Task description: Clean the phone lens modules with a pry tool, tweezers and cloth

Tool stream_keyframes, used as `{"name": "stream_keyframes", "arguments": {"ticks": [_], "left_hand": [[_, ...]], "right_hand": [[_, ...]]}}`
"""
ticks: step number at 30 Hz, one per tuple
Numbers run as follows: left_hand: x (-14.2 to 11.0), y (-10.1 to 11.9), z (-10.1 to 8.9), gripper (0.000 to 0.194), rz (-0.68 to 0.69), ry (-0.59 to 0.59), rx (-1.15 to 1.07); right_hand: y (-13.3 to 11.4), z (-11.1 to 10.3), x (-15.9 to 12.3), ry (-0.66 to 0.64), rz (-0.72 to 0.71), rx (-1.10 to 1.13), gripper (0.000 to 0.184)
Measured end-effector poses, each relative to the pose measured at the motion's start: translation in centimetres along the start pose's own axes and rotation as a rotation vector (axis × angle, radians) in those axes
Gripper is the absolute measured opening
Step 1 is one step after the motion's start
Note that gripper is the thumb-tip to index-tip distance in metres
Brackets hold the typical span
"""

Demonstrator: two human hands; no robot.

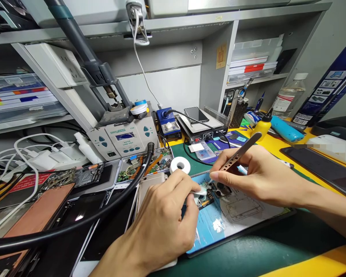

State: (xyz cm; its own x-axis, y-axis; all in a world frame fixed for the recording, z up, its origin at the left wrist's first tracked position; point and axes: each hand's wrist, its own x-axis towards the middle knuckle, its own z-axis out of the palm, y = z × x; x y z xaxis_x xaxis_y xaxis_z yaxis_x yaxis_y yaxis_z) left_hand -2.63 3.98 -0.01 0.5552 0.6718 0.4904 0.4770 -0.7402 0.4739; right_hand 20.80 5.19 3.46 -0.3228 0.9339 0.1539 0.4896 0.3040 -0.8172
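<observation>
In the head view, my right hand (245, 173) is closed round metal tweezers (242, 150) with holes along the shank, tips pointing down. My left hand (164, 211) pinches a crumpled whitish piece, perhaps a wipe (201, 191), between thumb and index finger. Between the hands lies a small dark circuit board (219, 190), partly covered by the whitish piece and my fingers. It rests on a flat board (204, 227) with a blue and white printed surface. The tweezer tips are close to the circuit board; whether they touch it I cannot tell.
A white tape roll (180, 165) sits just beyond my left hand. A black hose (103, 215) crosses phones at left, from a hot-air station (123, 138). Behind are a parts tray (144, 163) and a hot plate (202, 127). A yellow bottle (262, 127) stands right.
</observation>
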Motion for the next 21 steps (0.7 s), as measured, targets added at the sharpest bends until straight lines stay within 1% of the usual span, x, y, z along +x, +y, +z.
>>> {"name": "stream_keyframes", "arguments": {"ticks": [3, 9, 15, 21], "left_hand": [[0.07, 0.05, 0.04, 0.021, 0.0, -0.002, 0.0], [0.13, 0.02, 0.07, 0.022, -0.006, -0.005, 0.006], [0.1, 0.17, -0.04, 0.035, 0.033, 0.009, 0.008], [0.29, 0.26, -0.09, 0.039, 0.067, 0.014, 0.046]], "right_hand": [[0.02, 0.04, -0.04, -0.043, 0.039, 0.0, 0.019], [-0.12, 0.06, -0.09, -0.046, 0.036, 0.021, 0.016], [-0.08, -0.04, -0.01, -0.046, 0.037, 0.033, 0.016], [-0.24, 0.13, 0.16, -0.027, 0.026, 0.066, 0.016]]}}
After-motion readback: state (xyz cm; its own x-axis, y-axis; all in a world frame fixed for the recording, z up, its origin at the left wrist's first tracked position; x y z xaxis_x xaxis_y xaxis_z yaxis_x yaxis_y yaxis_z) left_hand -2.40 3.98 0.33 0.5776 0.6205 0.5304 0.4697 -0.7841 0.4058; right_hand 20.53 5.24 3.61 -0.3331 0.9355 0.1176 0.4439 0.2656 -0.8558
